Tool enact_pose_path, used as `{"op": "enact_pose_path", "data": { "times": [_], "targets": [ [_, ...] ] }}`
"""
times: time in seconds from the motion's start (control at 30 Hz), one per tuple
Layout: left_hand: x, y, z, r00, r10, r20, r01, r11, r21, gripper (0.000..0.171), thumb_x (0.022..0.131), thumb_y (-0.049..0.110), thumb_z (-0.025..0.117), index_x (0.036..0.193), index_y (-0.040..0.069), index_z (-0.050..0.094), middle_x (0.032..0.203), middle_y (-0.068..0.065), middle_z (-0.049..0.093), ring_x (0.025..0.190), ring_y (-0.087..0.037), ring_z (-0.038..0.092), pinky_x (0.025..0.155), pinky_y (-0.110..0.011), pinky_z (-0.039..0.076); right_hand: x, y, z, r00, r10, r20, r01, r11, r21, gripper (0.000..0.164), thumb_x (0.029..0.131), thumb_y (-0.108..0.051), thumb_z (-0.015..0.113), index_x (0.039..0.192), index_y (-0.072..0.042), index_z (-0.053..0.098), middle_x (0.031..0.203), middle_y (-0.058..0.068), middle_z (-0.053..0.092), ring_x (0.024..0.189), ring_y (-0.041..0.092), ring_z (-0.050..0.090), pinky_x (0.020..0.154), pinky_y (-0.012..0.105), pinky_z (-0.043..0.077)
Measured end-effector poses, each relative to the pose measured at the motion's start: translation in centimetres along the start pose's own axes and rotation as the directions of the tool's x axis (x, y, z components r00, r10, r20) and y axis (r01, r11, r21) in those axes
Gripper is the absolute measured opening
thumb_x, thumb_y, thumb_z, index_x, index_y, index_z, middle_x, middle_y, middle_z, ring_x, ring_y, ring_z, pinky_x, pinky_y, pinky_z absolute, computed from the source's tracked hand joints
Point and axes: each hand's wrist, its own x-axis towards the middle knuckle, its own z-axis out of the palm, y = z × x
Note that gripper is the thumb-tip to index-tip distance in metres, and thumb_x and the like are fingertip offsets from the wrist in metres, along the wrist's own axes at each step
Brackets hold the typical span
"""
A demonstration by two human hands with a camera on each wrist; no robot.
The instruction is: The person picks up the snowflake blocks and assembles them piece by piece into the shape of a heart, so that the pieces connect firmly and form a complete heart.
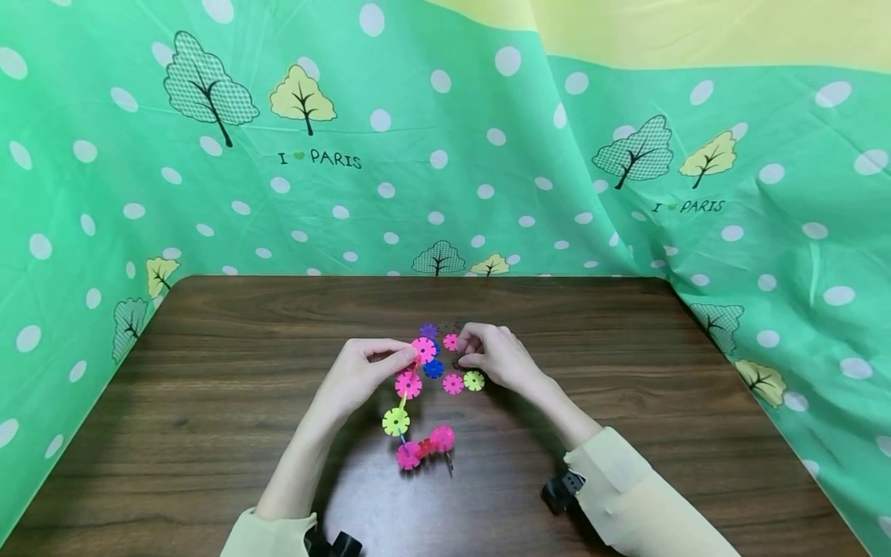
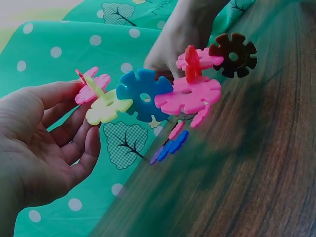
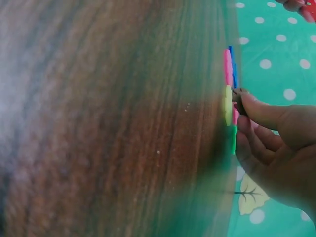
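My left hand [image 1: 358,375] pinches the top end of a chain of slotted plastic flower discs. Down from its fingers hang a pink disc [image 1: 408,384], a yellow-green disc [image 1: 396,422] and a lower pink disc [image 1: 407,456]. A blue disc [image 2: 144,96] joins them edge-on, and a dark brown disc [image 2: 233,55] ends the chain beyond a red one [image 2: 193,66]. Near the loose discs, my right hand [image 1: 501,356] holds a dark disc [image 3: 239,101] between thumb and fingers, low over the table.
Loose discs lie on the wooden table [image 1: 592,317] by the right hand: purple [image 1: 428,331], blue [image 1: 434,369], pink [image 1: 453,384] and yellow-green [image 1: 473,381]. A green disc [image 3: 234,140] shows in the right wrist view. Behind the table hangs a green dotted cloth [image 1: 480,155].
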Motion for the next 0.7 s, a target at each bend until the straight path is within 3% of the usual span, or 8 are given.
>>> {"op": "enact_pose_path", "data": {
  "times": [0.07, 0.2, 0.27, 0.47, 0.7],
  "targets": [
    [0.0, 0.0, 0.2, 1.0, 0.005, -0.003, -0.005, 1.0, 0.011, 0.022, 0.096, 0.025, 0.074, 0.11, 0.01, 0.081, 0.11, -0.008, 0.08, 0.105, -0.012, 0.073, 0.097, -0.031, 0.056, -0.6, -1.7, -1.1, 0.999, 0.032, -0.018, -0.031, 0.999, 0.044, 0.011, 0.087, -0.01, 0.081, 0.091, -0.015, 0.072, 0.08, 0.001, 0.071, 0.071, 0.011, 0.063, 0.069, 0.03, 0.051],
    [0.1, 0.0, 0.5, 1.0, 0.001, -0.016, 0.0, 0.999, 0.037, 0.022, 0.096, 0.028, 0.074, 0.109, 0.013, 0.081, 0.11, -0.006, 0.08, 0.107, -0.013, 0.073, 0.099, -0.033, 0.055, -1.3, -3.0, -2.0, 0.995, 0.062, -0.082, -0.048, 0.986, 0.162, 0.005, 0.093, -0.006, 0.075, 0.096, -0.01, 0.075, 0.086, 0.006, 0.075, 0.071, 0.011, 0.067, 0.069, 0.026, 0.057],
    [0.0, 0.0, 0.5, 1.0, -0.004, -0.027, 0.006, 0.999, 0.045, 0.022, 0.096, 0.03, 0.074, 0.109, 0.014, 0.082, 0.11, -0.004, 0.08, 0.108, -0.013, 0.073, 0.1, -0.035, 0.055, -1.6, -3.5, -2.4, 0.993, 0.058, -0.105, -0.031, 0.969, 0.247, 0.005, 0.095, -0.005, 0.072, 0.098, -0.008, 0.075, 0.088, 0.01, 0.076, 0.071, 0.014, 0.07, 0.068, 0.029, 0.061],
    [-0.1, 0.3, 0.7, 1.0, -0.002, -0.024, 0.003, 0.999, 0.04, 0.022, 0.096, 0.032, 0.073, 0.11, 0.015, 0.081, 0.11, -0.004, 0.08, 0.108, -0.015, 0.073, 0.102, -0.039, 0.055, -2.0, -4.8, -3.4, 0.99, -0.03, -0.141, 0.088, 0.9, 0.428, 0.008, 0.099, -0.004, 0.066, 0.104, -0.004, 0.071, 0.09, 0.018, 0.074, 0.073, 0.023, 0.075, 0.072, 0.047, 0.063],
    [-0.1, 0.2, 0.9, 1.0, 0.011, -0.018, -0.011, 0.999, 0.042, 0.022, 0.097, 0.031, 0.073, 0.109, 0.015, 0.081, 0.107, -0.004, 0.08, 0.104, -0.012, 0.072, 0.097, -0.033, 0.055, -1.9, -6.0, -4.2, 0.979, -0.13, -0.159, 0.192, 0.853, 0.486, 0.01, 0.101, -0.007, 0.063, 0.107, -0.005, 0.071, 0.091, 0.016, 0.073, 0.075, 0.018, 0.073, 0.073, 0.039, 0.063]
  ]
}}
